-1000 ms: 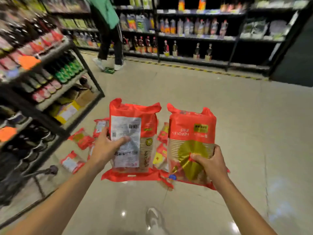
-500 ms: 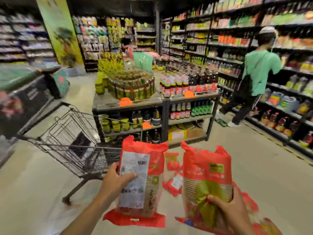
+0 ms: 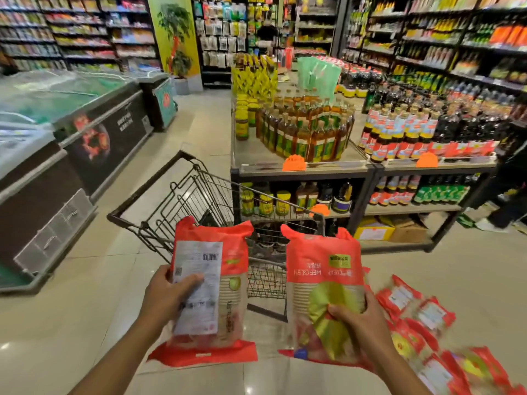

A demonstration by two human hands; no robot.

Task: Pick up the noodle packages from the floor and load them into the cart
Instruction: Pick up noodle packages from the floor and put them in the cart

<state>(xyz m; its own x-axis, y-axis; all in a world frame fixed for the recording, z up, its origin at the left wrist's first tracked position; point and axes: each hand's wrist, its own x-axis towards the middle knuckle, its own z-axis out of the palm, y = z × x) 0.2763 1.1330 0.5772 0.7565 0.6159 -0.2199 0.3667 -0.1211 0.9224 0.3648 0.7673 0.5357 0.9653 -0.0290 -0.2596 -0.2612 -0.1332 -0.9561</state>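
My left hand (image 3: 166,297) grips a red noodle package (image 3: 225,269) with its white label side facing me. My right hand (image 3: 362,317) grips a second red noodle package (image 3: 322,269), front side with a green-yellow picture toward me. Both are held upright just in front of the black wire shopping cart (image 3: 182,201), which stands straight ahead with its basket open toward me. Several more red noodle packages (image 3: 422,317) lie on the floor at the lower right.
A display stand (image 3: 302,169) loaded with bottles rises right behind the cart. Chest freezers (image 3: 85,129) line the left side. Stocked shelves run along the right and back. A person's shoe (image 3: 490,225) shows at the far right edge. Tiled floor spreads to the left of the cart.
The view has swung left from the floor pile to the cart. Both hands kept their packages and now hold them closer to the cart; the floor packages shifted to the lower right.
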